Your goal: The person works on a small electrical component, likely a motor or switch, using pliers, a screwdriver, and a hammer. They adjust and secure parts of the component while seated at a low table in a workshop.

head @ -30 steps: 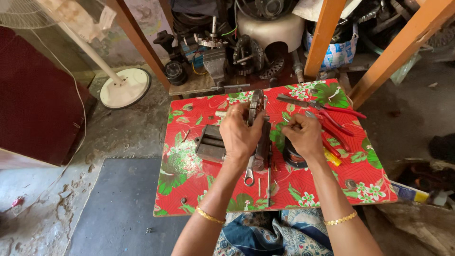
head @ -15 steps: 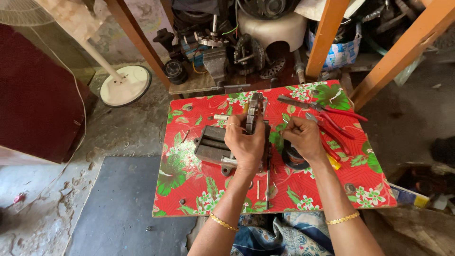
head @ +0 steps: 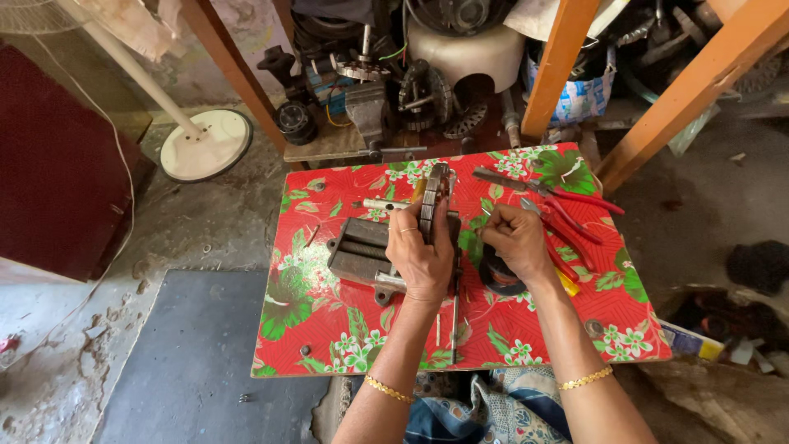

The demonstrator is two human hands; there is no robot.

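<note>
A white round fan base [head: 206,145] with its slanting white pole stands on the concrete floor [head: 205,222], left of the red flowered tabletop [head: 329,321]. A dark grey mat [head: 197,362] lies on the floor at lower left, beside a dark red cabinet [head: 57,164]. Orange wooden posts [head: 559,57] rise behind, before a clutter of motor parts [head: 386,82] and a white tub [head: 472,49].

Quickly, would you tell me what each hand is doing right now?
Left hand: closed around the upright round metal part.
Right hand: fingers curled beside that part; what it holds cannot be told.
</note>
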